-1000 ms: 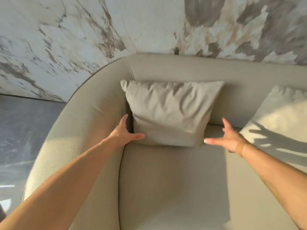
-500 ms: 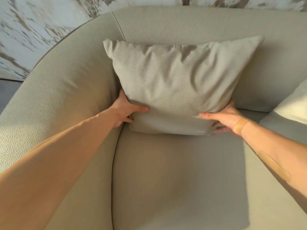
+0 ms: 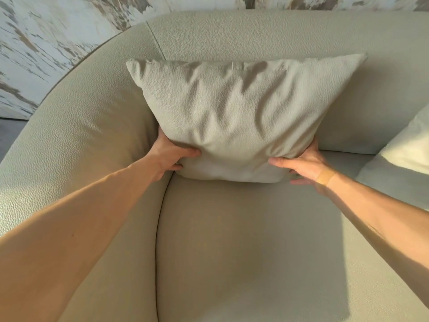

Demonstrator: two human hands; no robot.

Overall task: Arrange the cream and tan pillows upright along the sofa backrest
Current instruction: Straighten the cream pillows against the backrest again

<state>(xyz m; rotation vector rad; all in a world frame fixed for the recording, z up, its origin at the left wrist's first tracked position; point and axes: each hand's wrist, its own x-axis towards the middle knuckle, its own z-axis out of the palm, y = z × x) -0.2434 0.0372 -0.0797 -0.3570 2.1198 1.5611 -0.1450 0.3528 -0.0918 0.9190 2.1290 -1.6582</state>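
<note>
Pillows, two: one tan pillow (image 3: pixel 234 117) upright against the sofa backrest (image 3: pixel 267 33) near the curved corner; one cream pillow (image 3: pixel 411 145) at the right edge, mostly cropped, posture unclear. Left hand (image 3: pixel 168 156) and right hand (image 3: pixel 306 165) each clamp a lower corner of the tan pillow. Seat cushion (image 3: pixel 243 240) in front lies open.

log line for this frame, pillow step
step: set tan pillow upright | left hand: grips lower-left corner | right hand: grips lower-right corner | pillow: against backrest | cream pillow: untouched, right edge
</note>
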